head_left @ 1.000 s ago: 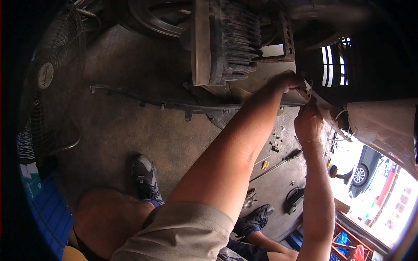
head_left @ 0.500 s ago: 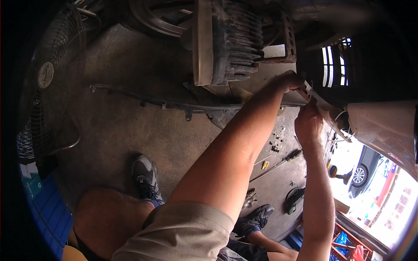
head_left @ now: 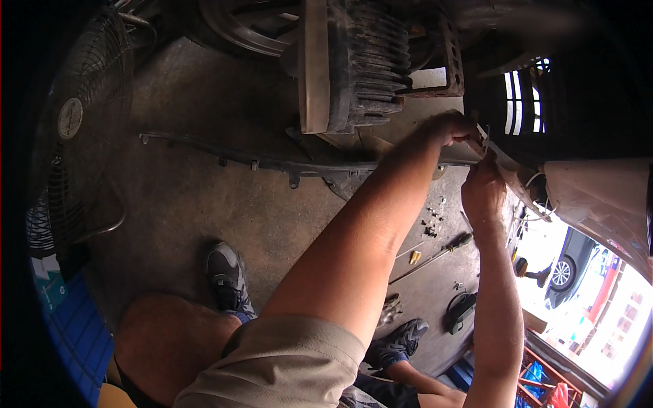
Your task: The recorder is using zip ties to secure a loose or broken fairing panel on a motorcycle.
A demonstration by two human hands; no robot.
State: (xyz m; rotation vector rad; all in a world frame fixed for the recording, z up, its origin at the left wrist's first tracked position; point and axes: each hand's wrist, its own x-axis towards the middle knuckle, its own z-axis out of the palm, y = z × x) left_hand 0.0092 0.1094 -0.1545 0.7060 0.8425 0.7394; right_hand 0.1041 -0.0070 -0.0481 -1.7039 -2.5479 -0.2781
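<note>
My left hand (head_left: 454, 129) reaches to a pale panel edge (head_left: 517, 178) below the dark vehicle body, its fingers closed around that edge. Just under it is my right hand (head_left: 484, 187), closed at a thin pale strip (head_left: 487, 143); what its fingers grip is hidden. A loose pale wire (head_left: 552, 211) dangles beside them. Left of my hands hangs a finned engine housing (head_left: 367, 64) with a metal bracket (head_left: 450, 68). A long black plastic trim piece (head_left: 272, 166) runs crosswise beneath.
A standing fan (head_left: 75, 136) is at left, above a blue slatted object (head_left: 78, 323). Small fasteners (head_left: 430, 224), a screwdriver (head_left: 462, 241) and a black case (head_left: 457, 313) lie by my feet. A red crate (head_left: 537, 374) sits lower right; a car (head_left: 568, 268) shows outside.
Both arms keep nearly the same position; the pale strip at my fingertips has shifted very slightly. Everything else stays put.
</note>
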